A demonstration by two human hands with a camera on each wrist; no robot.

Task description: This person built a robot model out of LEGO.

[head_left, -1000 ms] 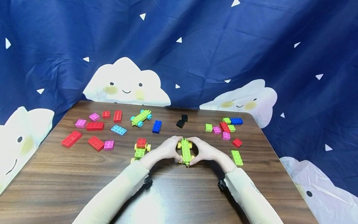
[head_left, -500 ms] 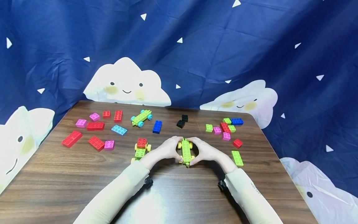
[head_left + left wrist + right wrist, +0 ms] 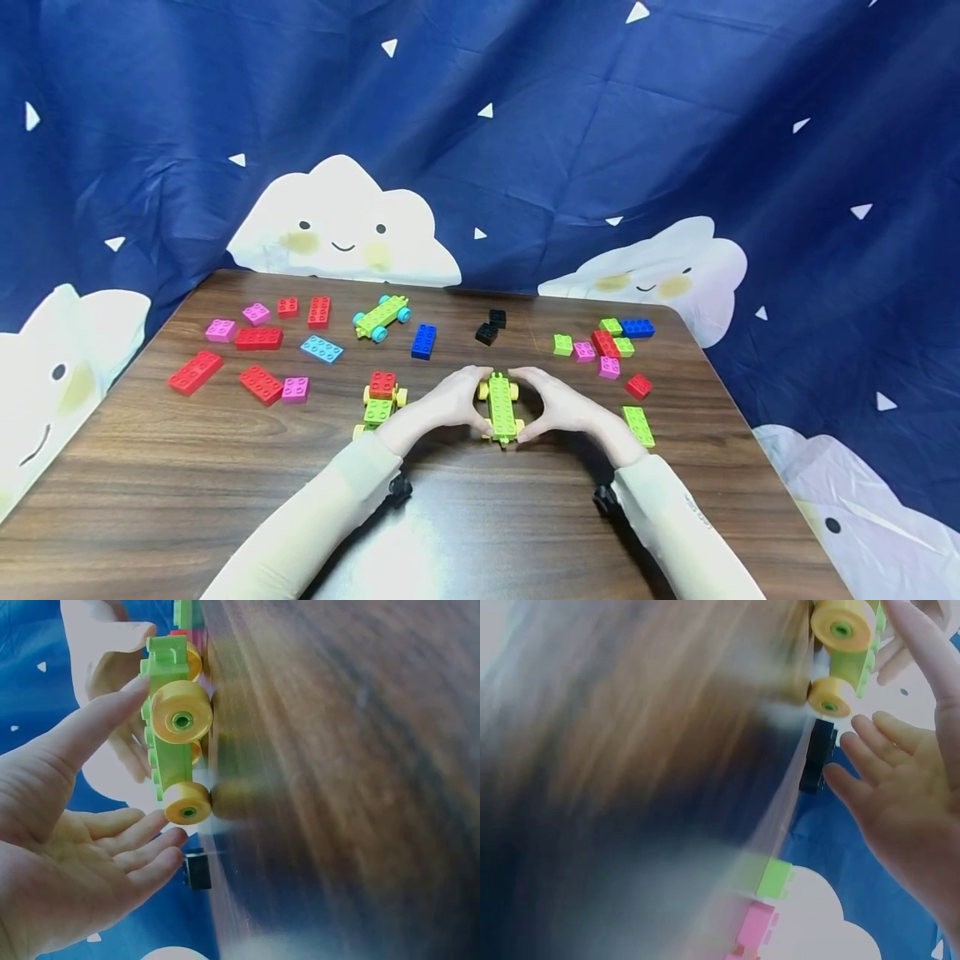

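Observation:
A lime-green wheeled toy car base [image 3: 500, 408] with yellow wheels stands lengthwise on the table between both hands. My left hand [image 3: 453, 400] is at its left side, thumb by the near end and fingers by the far wheel. In the left wrist view the left fingers [image 3: 154, 859] are extended, the thumb overlapping the car base's studs. My right hand [image 3: 558, 406] curves along the other side with a small gap to the car base. Its fingers [image 3: 874, 754] look spread and relaxed in the right wrist view.
Left of the hands stands another yellow-wheeled car base [image 3: 378, 412] bearing a red brick [image 3: 382, 384]. A blue-wheeled car base [image 3: 381, 317] sits farther back. Red bricks [image 3: 258, 338] lie left, black bricks [image 3: 487, 334] behind, and a lime-green brick [image 3: 638, 426] right.
My right hand has shifted slightly right, away from the car base. The left hand and the car base keep nearly the same place; the whole view drifts a little.

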